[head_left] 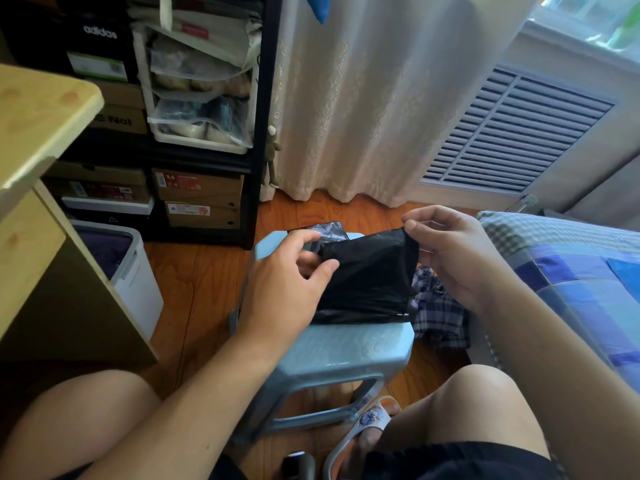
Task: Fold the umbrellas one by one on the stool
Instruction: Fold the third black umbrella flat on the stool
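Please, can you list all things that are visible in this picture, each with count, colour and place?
black umbrella: one, black, on the stool, held by both hands
stool: one, light blue, floor centre
plaid umbrella: one, blue-white check, floor right of stool
shelf: one, black, back left, holding boxes
bin: one, white, left floor
curtain: one, cream, behind
bed: one, blue patchwork, right
left hand: grip on fabric
right hand: pinching top edge
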